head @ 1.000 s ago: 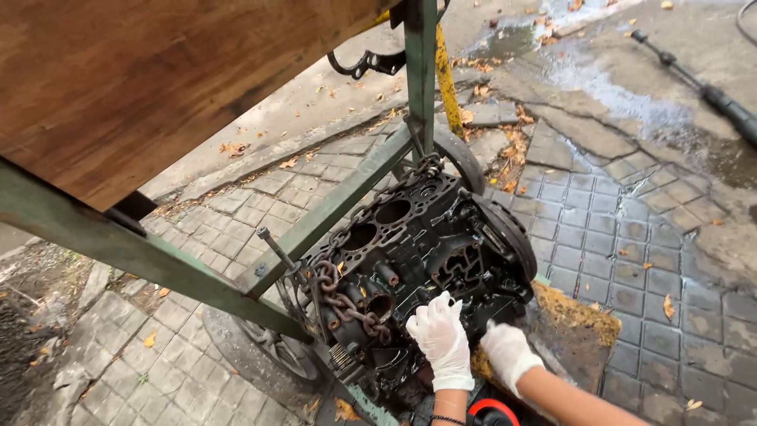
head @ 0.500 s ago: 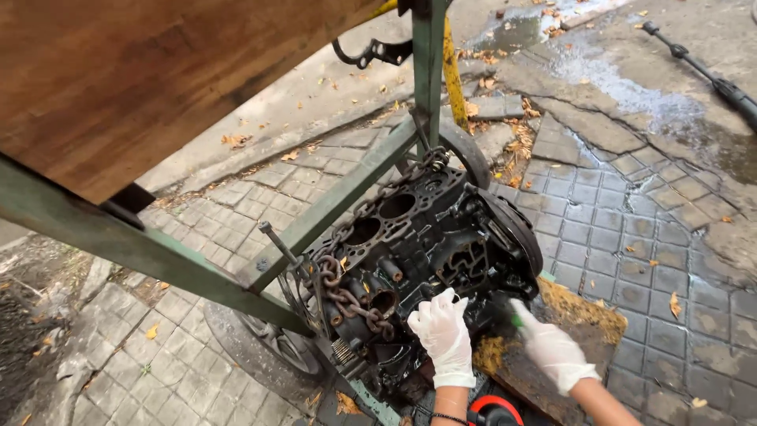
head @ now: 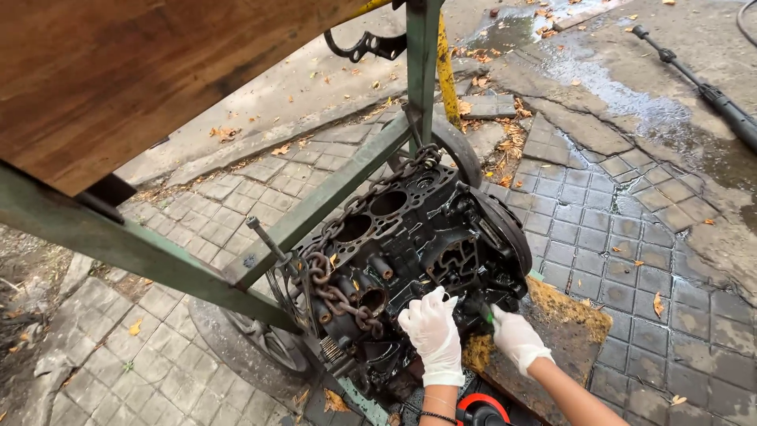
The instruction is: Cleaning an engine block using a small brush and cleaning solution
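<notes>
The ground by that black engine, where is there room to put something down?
Bare grey paving bricks lie right of the black metal engine block, up to the wet cracked concrete. More lie left, beyond the green steel frame. It is crowded around the rusty chain and both white-gloved hands.

A black engine block (head: 410, 252), wrapped in rusty chain (head: 335, 296), hangs under a green steel frame (head: 315, 209). The gloved left hand (head: 434, 335) presses its near face. The gloved right hand (head: 516, 338) grips a small tool just right.
</notes>
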